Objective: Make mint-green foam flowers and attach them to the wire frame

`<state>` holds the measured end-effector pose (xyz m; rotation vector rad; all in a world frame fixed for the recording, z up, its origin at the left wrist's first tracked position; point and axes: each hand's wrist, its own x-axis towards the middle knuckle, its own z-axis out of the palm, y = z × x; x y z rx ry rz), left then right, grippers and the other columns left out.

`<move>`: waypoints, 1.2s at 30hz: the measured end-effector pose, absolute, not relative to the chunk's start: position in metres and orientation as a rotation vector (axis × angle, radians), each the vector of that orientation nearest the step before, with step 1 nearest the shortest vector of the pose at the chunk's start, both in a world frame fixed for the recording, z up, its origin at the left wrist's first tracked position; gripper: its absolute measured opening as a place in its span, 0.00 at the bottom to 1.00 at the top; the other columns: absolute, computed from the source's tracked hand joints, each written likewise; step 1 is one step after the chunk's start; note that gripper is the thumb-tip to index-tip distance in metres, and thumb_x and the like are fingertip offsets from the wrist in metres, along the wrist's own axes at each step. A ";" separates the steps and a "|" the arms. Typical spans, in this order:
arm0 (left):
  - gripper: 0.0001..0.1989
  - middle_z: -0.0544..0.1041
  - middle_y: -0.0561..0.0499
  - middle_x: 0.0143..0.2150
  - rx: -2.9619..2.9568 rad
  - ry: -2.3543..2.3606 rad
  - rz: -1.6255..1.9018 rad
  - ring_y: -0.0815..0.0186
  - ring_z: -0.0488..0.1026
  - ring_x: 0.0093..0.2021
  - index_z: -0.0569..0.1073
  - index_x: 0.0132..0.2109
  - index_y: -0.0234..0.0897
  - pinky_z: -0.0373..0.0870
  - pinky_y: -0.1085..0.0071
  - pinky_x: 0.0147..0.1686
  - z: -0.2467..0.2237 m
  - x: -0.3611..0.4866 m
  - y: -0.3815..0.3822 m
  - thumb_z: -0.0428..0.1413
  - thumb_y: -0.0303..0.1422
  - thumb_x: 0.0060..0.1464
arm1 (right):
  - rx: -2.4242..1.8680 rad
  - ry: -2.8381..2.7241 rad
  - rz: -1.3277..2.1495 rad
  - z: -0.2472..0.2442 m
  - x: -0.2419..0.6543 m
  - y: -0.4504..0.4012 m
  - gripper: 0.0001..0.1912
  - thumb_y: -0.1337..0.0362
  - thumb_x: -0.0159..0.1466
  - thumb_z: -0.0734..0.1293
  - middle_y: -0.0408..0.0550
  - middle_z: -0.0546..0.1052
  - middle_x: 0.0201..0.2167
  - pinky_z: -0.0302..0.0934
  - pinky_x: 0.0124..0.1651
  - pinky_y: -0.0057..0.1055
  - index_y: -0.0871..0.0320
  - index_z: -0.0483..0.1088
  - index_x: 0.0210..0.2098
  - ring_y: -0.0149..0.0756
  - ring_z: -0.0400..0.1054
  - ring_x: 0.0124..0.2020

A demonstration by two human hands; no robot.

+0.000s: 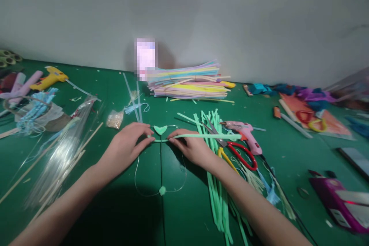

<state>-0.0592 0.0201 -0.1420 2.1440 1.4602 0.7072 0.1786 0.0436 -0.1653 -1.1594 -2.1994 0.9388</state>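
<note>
Between my two hands a mint green pipe cleaner (207,136) runs across, its long free end stretching to the right over my right wrist. My left hand (131,142) pinches it near its left end. Closed on it a little farther right are the fingertips of my right hand (187,144). Just beyond the fingers lies a small green curved piece (160,130) on a thin wire ring (135,178). A little green knot (162,190) sits at the ring's near side. Part of the ring is hidden by my hands.
Right of my hands lie a pile of green pipe cleaners (216,200), red-handled scissors (243,155) and a pink glue gun (250,138). Bundled pastel pipe cleaners (187,84) rest by the wall. To the left are a yellow glue gun (50,78), clear plastic sleeves (63,153) and a bead bag (114,119).
</note>
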 end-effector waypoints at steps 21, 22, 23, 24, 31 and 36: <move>0.25 0.85 0.48 0.39 1.449 1.457 0.801 0.58 0.83 0.37 0.74 0.60 0.42 0.79 0.57 0.45 -0.149 -0.049 0.040 0.61 0.36 0.54 | -1.183 -2.167 0.910 -0.168 0.180 0.060 0.11 0.71 0.71 0.57 0.47 0.76 0.34 0.67 0.38 0.30 0.57 0.71 0.42 0.31 0.72 0.29; 0.27 0.85 0.49 0.38 1.451 1.460 0.805 0.59 0.82 0.36 0.71 0.62 0.43 0.79 0.58 0.44 -0.148 -0.049 0.040 0.61 0.36 0.54 | -1.176 -2.165 0.896 -0.168 0.180 0.060 0.11 0.71 0.71 0.57 0.48 0.77 0.37 0.68 0.38 0.30 0.58 0.71 0.41 0.31 0.72 0.30; 0.28 0.84 0.50 0.37 1.453 1.463 0.808 0.59 0.82 0.35 0.71 0.62 0.43 0.79 0.58 0.43 -0.147 -0.049 0.040 0.61 0.35 0.54 | -1.168 -2.164 0.882 -0.169 0.180 0.060 0.12 0.71 0.71 0.57 0.50 0.76 0.40 0.68 0.39 0.31 0.58 0.71 0.41 0.31 0.72 0.30; 0.27 0.84 0.50 0.36 1.453 1.461 0.808 0.59 0.82 0.35 0.73 0.60 0.42 0.79 0.58 0.44 -0.147 -0.050 0.040 0.62 0.34 0.52 | -1.160 -2.163 0.867 -0.169 0.180 0.060 0.12 0.71 0.71 0.57 0.51 0.76 0.42 0.69 0.40 0.31 0.58 0.72 0.41 0.31 0.72 0.32; 0.19 0.85 0.43 0.40 1.352 1.367 0.816 0.56 0.83 0.40 0.75 0.50 0.36 0.80 0.56 0.46 -0.148 -0.047 0.045 0.63 0.35 0.50 | -1.108 -2.145 0.773 -0.170 0.180 0.061 0.11 0.70 0.69 0.60 0.52 0.79 0.43 0.67 0.52 0.37 0.57 0.75 0.40 0.40 0.74 0.47; 0.13 0.85 0.45 0.37 1.368 1.401 0.862 0.57 0.82 0.37 0.79 0.44 0.36 0.79 0.58 0.43 -0.150 -0.037 0.044 0.62 0.37 0.53 | -1.081 -2.127 0.765 -0.168 0.180 0.063 0.10 0.68 0.70 0.62 0.50 0.82 0.43 0.67 0.52 0.34 0.57 0.75 0.42 0.38 0.76 0.46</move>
